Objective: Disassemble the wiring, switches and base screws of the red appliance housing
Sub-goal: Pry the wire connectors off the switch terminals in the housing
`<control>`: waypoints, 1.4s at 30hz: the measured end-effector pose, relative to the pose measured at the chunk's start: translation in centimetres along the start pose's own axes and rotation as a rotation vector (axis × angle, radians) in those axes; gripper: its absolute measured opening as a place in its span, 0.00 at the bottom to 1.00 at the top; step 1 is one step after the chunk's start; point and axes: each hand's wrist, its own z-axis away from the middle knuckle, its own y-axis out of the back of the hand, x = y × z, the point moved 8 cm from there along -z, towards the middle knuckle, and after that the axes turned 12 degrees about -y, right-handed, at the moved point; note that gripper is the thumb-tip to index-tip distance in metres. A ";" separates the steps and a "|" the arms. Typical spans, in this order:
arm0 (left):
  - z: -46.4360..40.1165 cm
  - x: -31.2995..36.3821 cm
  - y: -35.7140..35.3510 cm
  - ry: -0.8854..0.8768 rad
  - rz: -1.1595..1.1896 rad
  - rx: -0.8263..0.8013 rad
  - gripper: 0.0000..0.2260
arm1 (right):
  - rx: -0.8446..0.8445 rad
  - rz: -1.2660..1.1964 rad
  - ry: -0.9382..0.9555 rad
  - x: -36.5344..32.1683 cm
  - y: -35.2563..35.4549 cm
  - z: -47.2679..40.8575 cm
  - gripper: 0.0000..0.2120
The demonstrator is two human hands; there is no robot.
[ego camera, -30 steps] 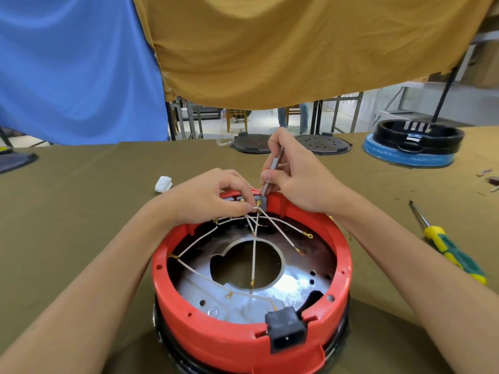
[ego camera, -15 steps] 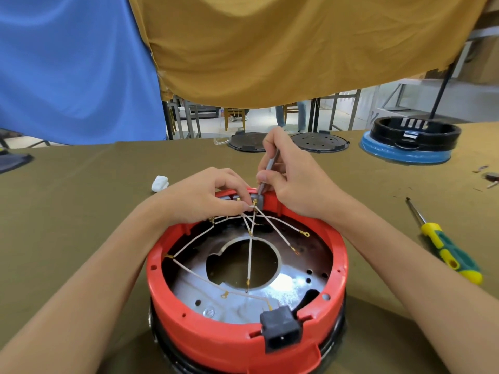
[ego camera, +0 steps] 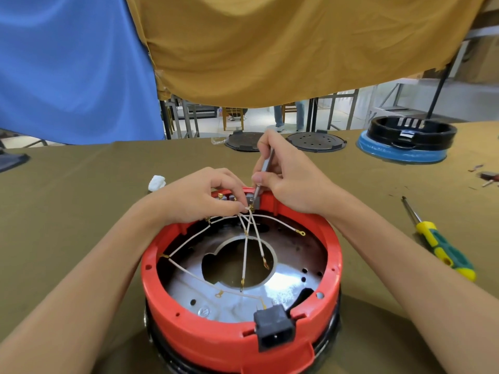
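The round red appliance housing [ego camera: 205,330] lies open side up on the olive table, its black power socket [ego camera: 275,328] at the near rim. White wires [ego camera: 245,252] with brass terminals fan across the shiny metal base plate [ego camera: 291,287]. At the far rim sits a grey switch block [ego camera: 255,198]. My left hand [ego camera: 199,197] pinches the wire ends beside that block. My right hand [ego camera: 291,179] grips a thin grey metal tool [ego camera: 266,168], its tip pressed down onto the block.
A yellow-green screwdriver [ego camera: 442,247] lies on the table to the right. A white plastic piece [ego camera: 156,182] rests left of the housing. Two black round lids [ego camera: 316,141] and a blue-black housing [ego camera: 405,143] stand at the far edge. Small parts [ego camera: 488,178] lie far right.
Both hands stay at the far rim with the same grips. The view has shifted slightly; the wires moved a little under the left fingers.
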 end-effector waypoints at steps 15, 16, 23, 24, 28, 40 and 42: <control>0.2 -0.2 0.7 -0.026 0.162 0.111 0.08 | 0.121 -0.587 -0.203 2.1 1.5 0.3 0.13; 0.3 -0.2 1.0 -0.030 0.172 0.137 0.07 | 0.123 -0.659 -0.234 2.4 1.5 0.3 0.12; 0.4 0.7 2.9 -0.082 0.192 0.303 0.02 | 0.079 -1.062 -0.378 4.3 1.5 0.6 0.12; 0.4 0.7 3.1 -0.085 0.223 0.337 0.02 | 0.074 -1.106 -0.386 4.5 1.6 0.6 0.12; 0.6 0.0 3.8 -0.062 0.291 0.467 0.02 | 0.078 -1.225 -0.403 4.7 1.7 0.4 0.10; 2.0 -3.1 4.4 0.144 0.771 0.780 0.11 | 0.073 -1.454 -0.450 5.2 1.5 0.7 0.04; 2.0 -3.2 4.3 0.166 0.860 0.787 0.11 | 0.073 -1.398 -0.492 5.5 1.4 0.7 0.04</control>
